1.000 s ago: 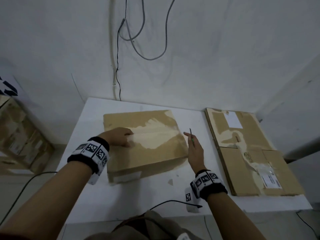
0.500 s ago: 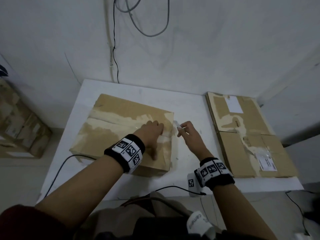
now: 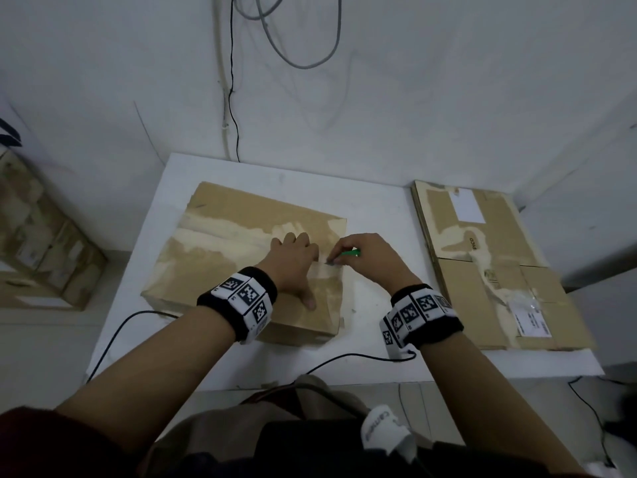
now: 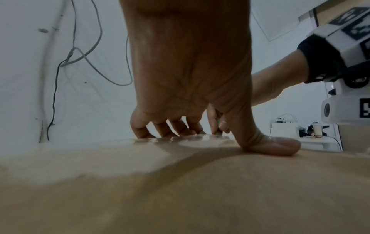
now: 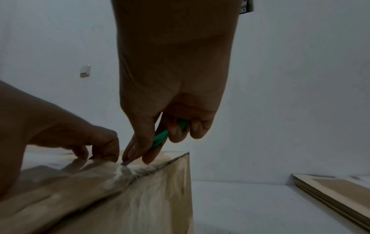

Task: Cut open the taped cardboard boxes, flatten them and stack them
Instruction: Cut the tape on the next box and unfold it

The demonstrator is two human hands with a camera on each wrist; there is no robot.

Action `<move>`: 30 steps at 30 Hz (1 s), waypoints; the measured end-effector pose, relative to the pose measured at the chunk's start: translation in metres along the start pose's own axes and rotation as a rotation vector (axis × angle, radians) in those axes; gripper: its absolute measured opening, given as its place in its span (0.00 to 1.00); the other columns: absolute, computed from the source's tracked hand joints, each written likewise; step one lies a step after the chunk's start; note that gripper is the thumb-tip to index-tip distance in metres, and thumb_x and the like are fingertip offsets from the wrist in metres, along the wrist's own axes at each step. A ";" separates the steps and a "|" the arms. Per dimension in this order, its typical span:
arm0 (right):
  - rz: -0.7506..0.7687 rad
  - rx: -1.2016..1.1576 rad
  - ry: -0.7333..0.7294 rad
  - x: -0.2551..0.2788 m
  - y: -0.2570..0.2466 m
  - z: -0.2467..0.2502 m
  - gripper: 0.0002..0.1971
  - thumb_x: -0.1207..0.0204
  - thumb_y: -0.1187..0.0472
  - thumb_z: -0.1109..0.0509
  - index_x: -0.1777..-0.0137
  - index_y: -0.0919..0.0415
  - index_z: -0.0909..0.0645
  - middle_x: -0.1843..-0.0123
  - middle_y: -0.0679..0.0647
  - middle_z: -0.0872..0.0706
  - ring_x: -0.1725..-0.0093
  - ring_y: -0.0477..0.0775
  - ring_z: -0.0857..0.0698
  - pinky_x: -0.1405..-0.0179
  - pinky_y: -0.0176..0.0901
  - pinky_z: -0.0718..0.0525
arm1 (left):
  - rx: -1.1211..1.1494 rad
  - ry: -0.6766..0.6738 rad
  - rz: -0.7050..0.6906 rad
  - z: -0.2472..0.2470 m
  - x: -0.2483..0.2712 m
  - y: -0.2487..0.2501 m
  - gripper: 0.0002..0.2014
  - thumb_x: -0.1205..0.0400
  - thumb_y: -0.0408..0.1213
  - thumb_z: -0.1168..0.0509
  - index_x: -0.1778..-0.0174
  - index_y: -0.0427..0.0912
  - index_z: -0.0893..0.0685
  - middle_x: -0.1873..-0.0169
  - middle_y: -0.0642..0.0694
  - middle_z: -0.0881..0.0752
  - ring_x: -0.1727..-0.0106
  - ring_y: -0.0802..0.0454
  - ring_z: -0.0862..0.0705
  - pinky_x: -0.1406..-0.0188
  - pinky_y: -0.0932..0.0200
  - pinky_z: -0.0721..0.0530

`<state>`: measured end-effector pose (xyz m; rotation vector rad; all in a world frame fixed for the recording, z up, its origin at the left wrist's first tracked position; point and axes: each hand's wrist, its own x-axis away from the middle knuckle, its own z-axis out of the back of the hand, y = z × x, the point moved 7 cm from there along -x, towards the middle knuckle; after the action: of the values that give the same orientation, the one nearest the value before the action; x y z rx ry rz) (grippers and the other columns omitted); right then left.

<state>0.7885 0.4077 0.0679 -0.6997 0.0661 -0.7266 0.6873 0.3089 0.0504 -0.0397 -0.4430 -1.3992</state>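
A taped brown cardboard box [image 3: 227, 250] lies on the white table [image 3: 372, 208], its clear tape running along the top seam. My left hand [image 3: 293, 260] presses on the box top near its right end, fingertips and thumb down on the cardboard [image 4: 200, 190]. My right hand [image 3: 365, 257] grips a green-handled cutter [image 3: 351, 252] beside the left fingers. In the right wrist view the cutter [image 5: 162, 137] has its blade tip on the tape at the box's right top edge [image 5: 152, 172]. A stack of flattened boxes [image 3: 489, 267] lies at the table's right.
Taped boxes [image 3: 41, 236] are piled on the floor at the left. Black cables [image 3: 113, 336] trail from my wrists over the table's front edge. Wires [image 3: 296, 46] hang on the white wall behind. Bare table shows between the box and the flattened stack [image 5: 340, 196].
The box has turned so its taped seam runs left to right. My left hand moved to its right end, and my right hand brought the cutter down to the tape.
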 end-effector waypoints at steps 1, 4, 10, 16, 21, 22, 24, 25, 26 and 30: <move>-0.004 0.038 -0.009 0.000 -0.002 0.002 0.09 0.31 0.61 0.24 0.62 0.42 0.10 0.58 0.35 0.10 0.50 0.37 0.14 0.43 0.43 0.16 | 0.013 0.004 -0.010 0.000 0.001 0.000 0.44 0.40 0.60 0.20 0.32 0.47 0.30 0.35 0.44 0.32 0.34 0.43 0.33 0.35 0.44 0.33; 0.001 0.120 -0.003 0.001 -0.005 0.007 0.10 0.30 0.63 0.26 0.62 0.43 0.10 0.59 0.35 0.10 0.52 0.37 0.15 0.46 0.41 0.16 | 0.068 -0.003 -0.033 -0.003 0.002 0.000 0.43 0.39 0.58 0.20 0.32 0.51 0.32 0.37 0.46 0.32 0.34 0.44 0.32 0.36 0.44 0.35; 0.003 0.064 0.032 0.010 0.002 0.008 0.12 0.28 0.64 0.28 0.61 0.43 0.10 0.58 0.33 0.10 0.49 0.37 0.15 0.45 0.41 0.17 | 0.196 -0.007 -0.099 -0.006 -0.002 0.001 0.40 0.38 0.53 0.19 0.34 0.51 0.32 0.40 0.52 0.28 0.37 0.49 0.30 0.46 0.49 0.39; -0.004 0.049 0.100 0.011 0.005 0.014 0.09 0.26 0.63 0.26 0.60 0.47 0.10 0.56 0.38 0.10 0.49 0.39 0.16 0.47 0.38 0.18 | 0.205 0.040 -0.137 0.005 -0.009 0.001 0.38 0.39 0.51 0.19 0.36 0.51 0.31 0.41 0.53 0.27 0.39 0.50 0.31 0.44 0.49 0.37; -0.049 -0.179 0.133 0.010 0.022 0.016 0.07 0.27 0.65 0.22 0.60 0.51 0.09 0.63 0.41 0.10 0.57 0.38 0.14 0.51 0.33 0.18 | 0.226 0.067 -0.155 0.007 -0.015 -0.004 0.38 0.40 0.51 0.19 0.38 0.52 0.30 0.42 0.55 0.27 0.40 0.51 0.31 0.43 0.49 0.38; -0.058 -0.169 0.129 0.010 0.024 0.015 0.08 0.27 0.65 0.22 0.61 0.50 0.09 0.64 0.41 0.11 0.58 0.37 0.14 0.53 0.32 0.19 | 0.231 0.064 -0.163 0.007 -0.016 -0.003 0.38 0.40 0.50 0.19 0.37 0.52 0.30 0.42 0.55 0.27 0.40 0.51 0.31 0.42 0.49 0.38; -0.049 -0.149 0.158 0.010 0.024 0.012 0.09 0.27 0.67 0.24 0.61 0.51 0.09 0.61 0.41 0.10 0.54 0.38 0.14 0.51 0.32 0.19 | 0.232 0.053 -0.177 0.008 -0.018 -0.002 0.38 0.39 0.49 0.19 0.37 0.52 0.30 0.43 0.56 0.27 0.41 0.52 0.31 0.41 0.49 0.37; -0.044 -0.160 0.182 0.012 0.025 0.011 0.09 0.26 0.68 0.25 0.60 0.52 0.09 0.60 0.42 0.09 0.53 0.38 0.14 0.50 0.32 0.18 | 0.231 0.046 -0.179 0.009 -0.019 -0.002 0.38 0.39 0.49 0.19 0.37 0.52 0.30 0.43 0.57 0.27 0.41 0.52 0.31 0.40 0.49 0.37; -0.046 -0.194 0.203 0.014 0.026 0.009 0.08 0.26 0.69 0.26 0.60 0.55 0.09 0.59 0.43 0.09 0.54 0.38 0.14 0.50 0.31 0.17 | 0.237 0.042 -0.177 0.010 -0.021 -0.004 0.37 0.39 0.49 0.19 0.38 0.52 0.30 0.44 0.57 0.28 0.41 0.52 0.31 0.40 0.49 0.37; -0.085 -0.302 0.238 0.023 0.041 0.009 0.05 0.26 0.70 0.25 0.59 0.60 0.10 0.64 0.48 0.11 0.63 0.39 0.15 0.56 0.26 0.20 | 0.277 0.034 -0.172 0.009 -0.025 -0.010 0.36 0.39 0.49 0.18 0.40 0.52 0.31 0.42 0.55 0.25 0.41 0.51 0.30 0.40 0.49 0.37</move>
<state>0.8325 0.4204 0.0543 -0.9048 0.3715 -0.8896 0.6728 0.3329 0.0483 0.2522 -0.6196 -1.4925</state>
